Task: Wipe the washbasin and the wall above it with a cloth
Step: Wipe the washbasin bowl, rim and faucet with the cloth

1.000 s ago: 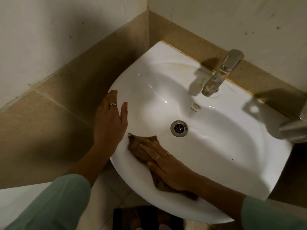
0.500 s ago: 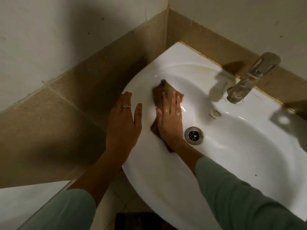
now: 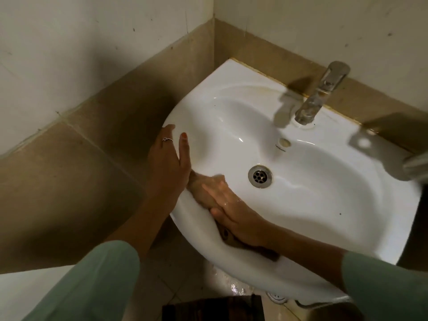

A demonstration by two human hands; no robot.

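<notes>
The white washbasin (image 3: 319, 205) is fixed in a tiled corner. My right hand (image 3: 234, 209) presses a brown cloth (image 3: 201, 193) flat against the basin's near-left inner slope and rim, fingers straight and blurred by motion. Part of the cloth shows again under my wrist at the front rim. My left hand (image 3: 169, 163) rests on the basin's left rim, fingers straight, a ring on one finger, thumb lying on the rim's top. The wall above the basin (image 3: 324, 26) is pale with small dark specks.
A metal tap (image 3: 319, 96) stands at the back of the basin, with the drain (image 3: 259, 176) in the bowl's middle. Beige tiles (image 3: 81, 170) line the lower walls. A metal object (image 3: 416, 165) juts in at the right edge. The floor below is wet.
My right hand has swept the cloth from the bowl's upper left side back down to the near-left rim. The left hand has stayed on the left rim.
</notes>
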